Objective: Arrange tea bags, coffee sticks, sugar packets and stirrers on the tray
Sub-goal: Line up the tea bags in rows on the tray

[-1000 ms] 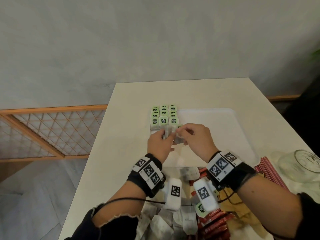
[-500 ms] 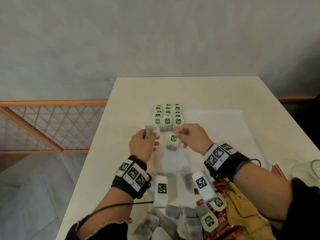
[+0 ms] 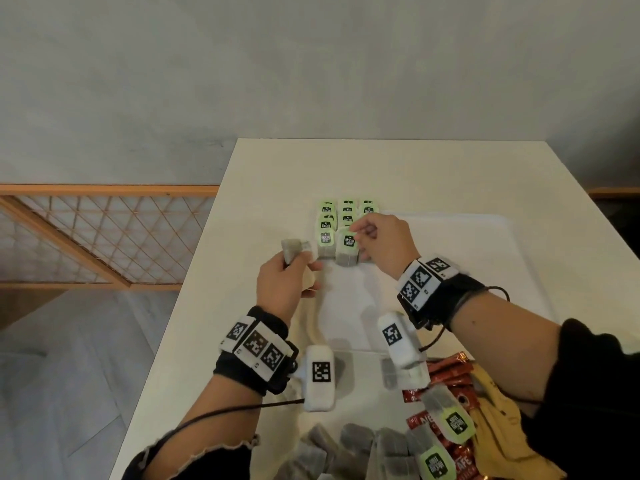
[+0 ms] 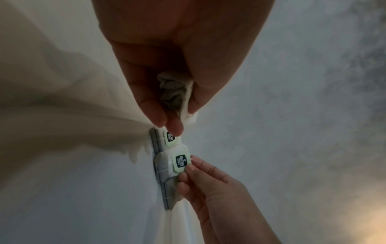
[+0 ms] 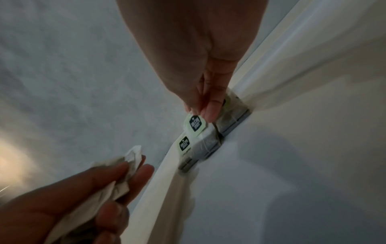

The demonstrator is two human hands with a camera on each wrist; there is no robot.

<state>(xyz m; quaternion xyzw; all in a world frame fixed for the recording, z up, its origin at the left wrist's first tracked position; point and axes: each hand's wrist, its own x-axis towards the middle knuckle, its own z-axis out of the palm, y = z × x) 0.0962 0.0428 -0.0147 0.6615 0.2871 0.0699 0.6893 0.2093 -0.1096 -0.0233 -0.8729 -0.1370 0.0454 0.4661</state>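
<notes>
1. Setting: grey mottled plaster wall behind a smooth cream table (image 3: 277,174); an orange wooden lattice screen (image 3: 104,237) stands to the table's left.
2. White tray (image 3: 485,271): rectangular, glossy, raised rounded rim, lying flat on the table.
3. Arranged tea bags (image 3: 347,211): grey-brown paper pouches with pale green rounded tags printed in black, set in three close columns at the tray's far left corner.
4. Right hand (image 3: 384,244): thumb and forefinger pinch the green tag of one tea bag (image 3: 347,249), which sits in the front row of the columns, touching its neighbour to the left of the grip. In the right wrist view the fingertips (image 5: 211,112) close on the tag's edge.
5. Left hand (image 3: 285,284): fingers curled round a bunch of crumpled tea bags (image 3: 293,249), soft and creased, held above the table just left of the tray's edge and left of the right hand's grip.
6. Change: half a second ago the pinched bag hung short of the front row over the bare tray; it now stands in line with the row. The left hand's bunch stays held at the left.
7. Loose stock, nearer than both grips: a heap of tea bags (image 3: 346,445), red foil coffee sticks (image 3: 450,372), tan paper packets (image 3: 498,420).
</notes>
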